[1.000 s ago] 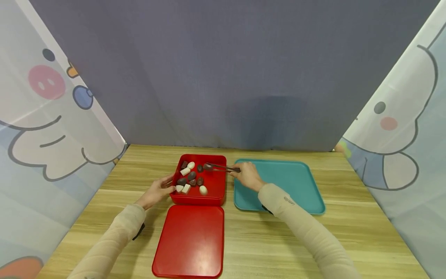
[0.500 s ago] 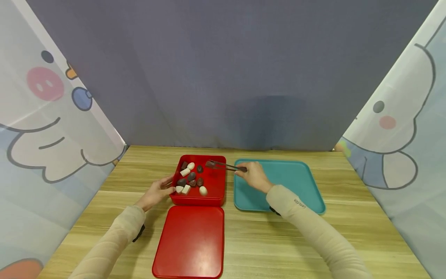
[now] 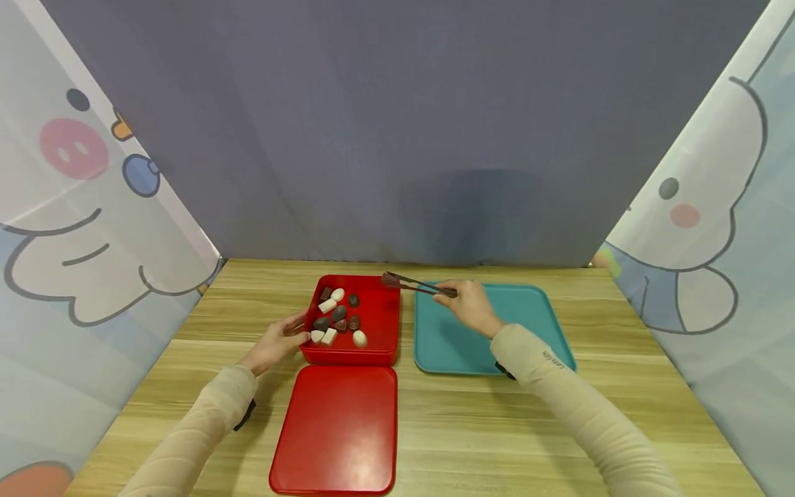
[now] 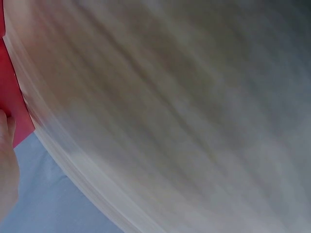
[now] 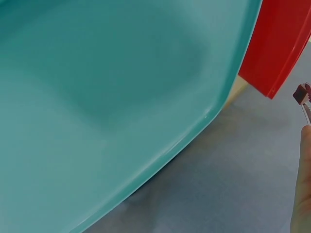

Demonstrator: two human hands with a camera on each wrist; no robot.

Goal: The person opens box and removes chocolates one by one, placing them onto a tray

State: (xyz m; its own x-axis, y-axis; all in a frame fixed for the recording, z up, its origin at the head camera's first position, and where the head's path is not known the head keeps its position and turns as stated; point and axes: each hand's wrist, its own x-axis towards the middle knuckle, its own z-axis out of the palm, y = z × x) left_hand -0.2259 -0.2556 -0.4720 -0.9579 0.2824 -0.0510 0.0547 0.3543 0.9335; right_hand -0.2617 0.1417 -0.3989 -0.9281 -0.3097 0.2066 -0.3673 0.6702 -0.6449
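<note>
A red box [image 3: 380,324] holds several dark and white chocolates [image 3: 329,337], most of them toward its left side. At its left wall, my left hand [image 3: 276,346] grips the near corner, thumb at the rim and fingers along the outside. My right hand [image 3: 473,305] holds dark tongs [image 3: 417,287] over the teal tray's far left part. A dark brown chocolate [image 3: 390,280] is pinched between the tips of the tongs, above the box's far right corner. In the right wrist view, this chocolate [image 5: 300,95] shows at the right edge against the grey backdrop.
The teal tray [image 3: 447,348] lies right of the box on the wooden table [image 3: 484,442]. In front of the box is a flat red lid [image 3: 335,431]. A grey curtain [image 3: 373,138] stands behind the table, with patterned cloth at both sides.
My right hand has moved right and a little up, lifting the tongs and the dark chocolate from among the others toward the box's far right corner. The left hand stays at the box.
</note>
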